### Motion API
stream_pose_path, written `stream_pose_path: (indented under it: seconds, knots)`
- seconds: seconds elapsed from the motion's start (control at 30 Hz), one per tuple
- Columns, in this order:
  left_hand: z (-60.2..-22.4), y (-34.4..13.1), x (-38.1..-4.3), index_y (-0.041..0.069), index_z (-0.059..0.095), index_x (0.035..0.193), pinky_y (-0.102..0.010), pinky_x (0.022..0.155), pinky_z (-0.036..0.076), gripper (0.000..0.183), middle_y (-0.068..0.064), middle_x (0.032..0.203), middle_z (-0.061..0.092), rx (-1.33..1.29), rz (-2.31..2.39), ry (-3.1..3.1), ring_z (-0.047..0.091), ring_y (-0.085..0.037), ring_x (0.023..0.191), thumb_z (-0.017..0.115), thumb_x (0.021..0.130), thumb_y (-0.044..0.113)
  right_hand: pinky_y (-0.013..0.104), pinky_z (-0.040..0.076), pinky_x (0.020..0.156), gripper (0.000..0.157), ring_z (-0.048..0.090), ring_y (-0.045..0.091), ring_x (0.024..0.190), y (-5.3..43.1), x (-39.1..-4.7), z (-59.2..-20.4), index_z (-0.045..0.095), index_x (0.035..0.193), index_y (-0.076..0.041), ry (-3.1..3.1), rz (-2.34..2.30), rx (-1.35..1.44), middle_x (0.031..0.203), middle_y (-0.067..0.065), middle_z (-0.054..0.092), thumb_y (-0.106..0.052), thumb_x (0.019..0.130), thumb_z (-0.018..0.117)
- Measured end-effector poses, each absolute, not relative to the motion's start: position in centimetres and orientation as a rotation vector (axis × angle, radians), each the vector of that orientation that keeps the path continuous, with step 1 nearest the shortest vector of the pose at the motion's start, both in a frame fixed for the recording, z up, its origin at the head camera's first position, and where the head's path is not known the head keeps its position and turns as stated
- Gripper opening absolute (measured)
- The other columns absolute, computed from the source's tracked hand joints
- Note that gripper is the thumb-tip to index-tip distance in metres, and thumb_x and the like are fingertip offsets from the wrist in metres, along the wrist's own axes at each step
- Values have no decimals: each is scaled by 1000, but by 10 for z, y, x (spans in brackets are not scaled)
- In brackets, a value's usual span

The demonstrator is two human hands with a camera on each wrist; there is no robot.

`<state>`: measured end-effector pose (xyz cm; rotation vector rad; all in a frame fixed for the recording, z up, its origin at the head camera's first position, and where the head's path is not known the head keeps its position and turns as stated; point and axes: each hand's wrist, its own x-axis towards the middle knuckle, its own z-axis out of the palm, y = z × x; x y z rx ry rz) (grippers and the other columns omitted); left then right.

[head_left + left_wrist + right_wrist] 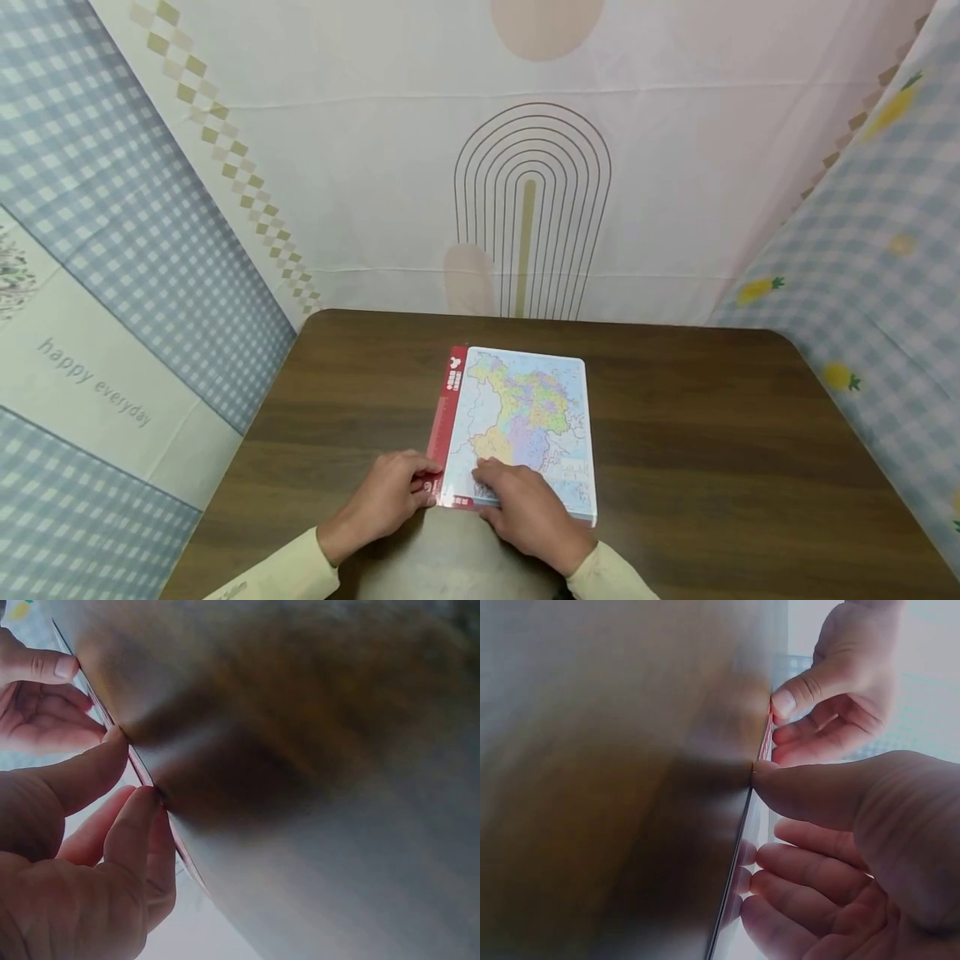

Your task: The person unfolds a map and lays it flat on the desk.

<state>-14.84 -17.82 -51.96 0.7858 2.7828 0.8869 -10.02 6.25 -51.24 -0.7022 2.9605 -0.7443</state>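
Note:
A glossy map printed in pale colours lies on the table, with a red strip along its left side. My left hand pinches the lower left corner at the red strip, thumb by the near edge. My right hand holds the near edge, its thumb against the edge and its fingers over the printed face. In the right wrist view, the fingertips of the right hand touch the shiny surface. From the left wrist view, the left hand has its fingertips close together at the map's thin edge.
The brown wooden table extends on both sides of the map. Behind it hangs a pale cloth with an arch pattern. Blue checked cloths hang at the left and the right.

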Motion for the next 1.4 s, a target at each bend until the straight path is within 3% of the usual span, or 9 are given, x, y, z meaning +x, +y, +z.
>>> stream_pose_path:
  seconds: [0.37,0.6,0.87,1.23,1.4]
  knots:
    - [-520,-177,-152,7,81,115,-22,77,57,34,-3,109,77,787,923,2754,67,-10,95,91,82,10,41,59,98,45,71,25,124,48,-111,-513,72,130,-7,2971,-620,-783,137,10,72,-20,89,86]
    - [-516,-175,-153,7,82,113,-21,73,54,33,-2,104,76,760,919,2731,62,-9,88,91,82,8,41,61,93,35,72,25,122,44,-110,-516,71,125,-10,3031,-469,-839,135,11,73,-24,94,81]
    - [-517,-172,-156,7,82,112,-19,72,55,30,-1,100,74,752,945,2699,61,-7,85,90,83,9,35,59,63,13,73,20,79,44,-103,-511,71,108,-12,3094,-361,-890,115,5,75,-21,98,70]
    - [-517,-177,-154,9,82,113,-20,74,55,34,-1,100,74,780,975,2706,63,-9,88,91,81,7,42,63,86,34,71,21,121,57,-93,-485,72,132,-11,3165,-341,-859,136,6,72,-29,103,66]
    - [-516,-180,-151,8,81,115,-21,75,56,36,-3,103,74,769,981,2703,65,-12,92,90,81,5,42,62,92,37,68,22,130,72,-88,-477,71,136,-13,3190,-281,-833,143,6,69,-33,107,62]
